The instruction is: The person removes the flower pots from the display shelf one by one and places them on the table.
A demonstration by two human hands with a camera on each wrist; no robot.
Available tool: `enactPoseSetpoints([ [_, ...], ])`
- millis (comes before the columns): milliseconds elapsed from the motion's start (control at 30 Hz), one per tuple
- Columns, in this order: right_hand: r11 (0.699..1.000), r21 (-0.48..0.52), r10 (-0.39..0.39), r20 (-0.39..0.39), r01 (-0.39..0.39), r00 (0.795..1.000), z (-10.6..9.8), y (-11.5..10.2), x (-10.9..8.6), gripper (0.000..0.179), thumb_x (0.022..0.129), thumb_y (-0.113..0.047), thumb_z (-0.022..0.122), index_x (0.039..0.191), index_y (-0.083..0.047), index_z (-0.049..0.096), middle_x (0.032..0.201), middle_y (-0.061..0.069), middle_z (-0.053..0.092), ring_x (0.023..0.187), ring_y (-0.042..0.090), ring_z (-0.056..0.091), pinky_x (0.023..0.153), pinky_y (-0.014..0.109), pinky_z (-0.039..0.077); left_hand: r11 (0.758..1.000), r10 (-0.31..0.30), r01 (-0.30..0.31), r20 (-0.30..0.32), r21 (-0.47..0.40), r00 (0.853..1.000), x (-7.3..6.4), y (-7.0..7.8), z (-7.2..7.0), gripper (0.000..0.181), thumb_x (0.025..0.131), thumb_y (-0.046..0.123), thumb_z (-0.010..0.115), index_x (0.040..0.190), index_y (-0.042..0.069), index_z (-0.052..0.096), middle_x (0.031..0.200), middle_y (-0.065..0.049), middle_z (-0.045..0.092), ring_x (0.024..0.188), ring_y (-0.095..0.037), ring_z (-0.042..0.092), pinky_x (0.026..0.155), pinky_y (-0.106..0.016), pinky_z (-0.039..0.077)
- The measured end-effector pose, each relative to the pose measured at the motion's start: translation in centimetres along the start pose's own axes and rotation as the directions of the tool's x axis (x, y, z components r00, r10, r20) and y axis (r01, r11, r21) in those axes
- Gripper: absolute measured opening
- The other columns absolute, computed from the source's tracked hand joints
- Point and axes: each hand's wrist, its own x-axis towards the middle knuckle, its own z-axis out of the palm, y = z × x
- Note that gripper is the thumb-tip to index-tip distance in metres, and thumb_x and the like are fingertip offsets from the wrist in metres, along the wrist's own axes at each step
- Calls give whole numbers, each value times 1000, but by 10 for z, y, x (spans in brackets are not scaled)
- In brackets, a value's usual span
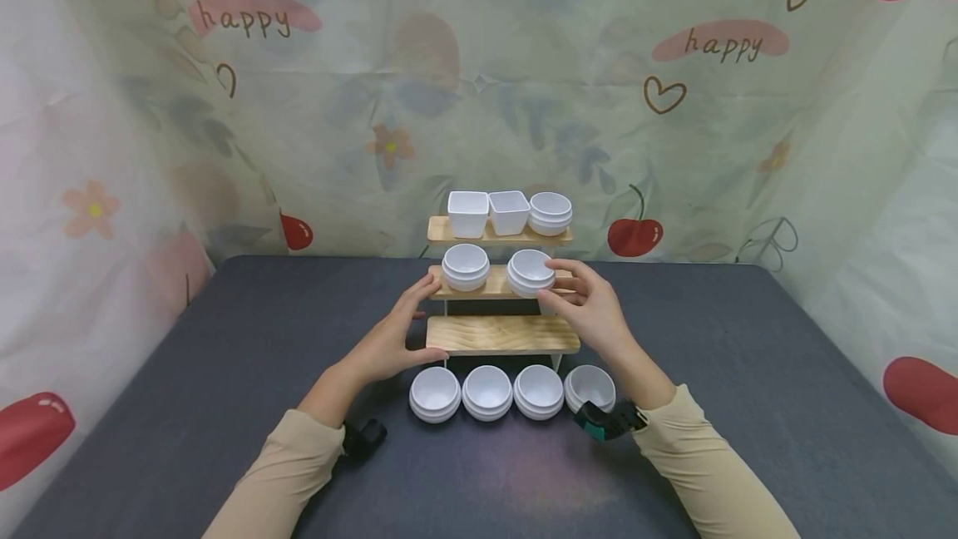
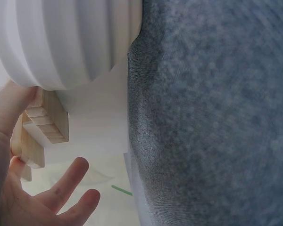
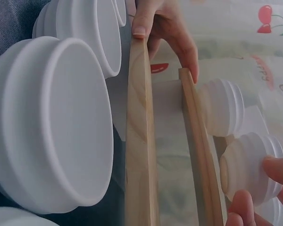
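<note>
Left hand spread, right hand pinching a bowl

At left, the left hand's thumb touches the bottom shelf, a finger the middle shelf — apparently steadying them. Then comes another bowl, a gap, and the pinched bowl on the middle shelf's right part, between thumb and fingers. Setting it in place looks like the step in hand — next calls for a gentle release, probably then reaching for the front row of four bowls.

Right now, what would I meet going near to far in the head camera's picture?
Row of four round white bowls, lowest pale wooden shelf, middle wooden shelf with two round white bowls, top wooden shelf with two square white cups and a round white bowl, cherry-patterned backdrop.
</note>
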Motion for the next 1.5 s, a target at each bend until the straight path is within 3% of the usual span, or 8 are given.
enactPoseSetpoints([
  [267, 1000, -16, -7, -9, 7, 1000, -5, 1, -2, 46, 83, -14, 70, 126, -11, 54, 113, 23, 65, 87, 27, 68, 65, 17, 51, 1000, -4, 4, 0, -1, 1000, 0, 0, 0, 97, 76, 20, 78, 149, 21, 15, 159, -5, 5, 138, -31, 32, 107, -47, 40],
  [533, 999, -36, 0, -17, 0, 1000, -10, 0, -5, 46, 83, -12, 70, 126, -10, 54, 114, 24, 64, 73, 4, 62, 63, 16, 49, 1000, -6, 6, 3, -2, 1000, 0, 0, 0, 97, 76, 20, 78, 149, 21, 15, 159, -5, 5, 139, -30, 30, 107, -46, 40],
  [800, 999, -42, -1, -6, 1, 1000, -14, 1, -9, 45, 84, -13, 70, 126, -9, 54, 111, 23, 64, 74, 12, 62, 63, 16, 48, 1000, -4, 4, 4, -7, 1000, 0, 0, -1, 97, 76, 19, 78, 149, 19, 15, 159, -5, 4, 141, -29, 27, 108, -45, 40],
  [1500, 999, -42, 27, 8, -26, 1000, -27, 8, -21, 46, 85, -17, 69, 128, -11, 53, 116, 24, 63, 81, 15, 67, 70, 17, 49, 1000, -6, 6, 6, -9, 1000, 0, 0, 0, 97, 76, 19, 78, 149, 20, 15, 159, -5, 5, 139, -31, 31, 108, -46, 40],
])
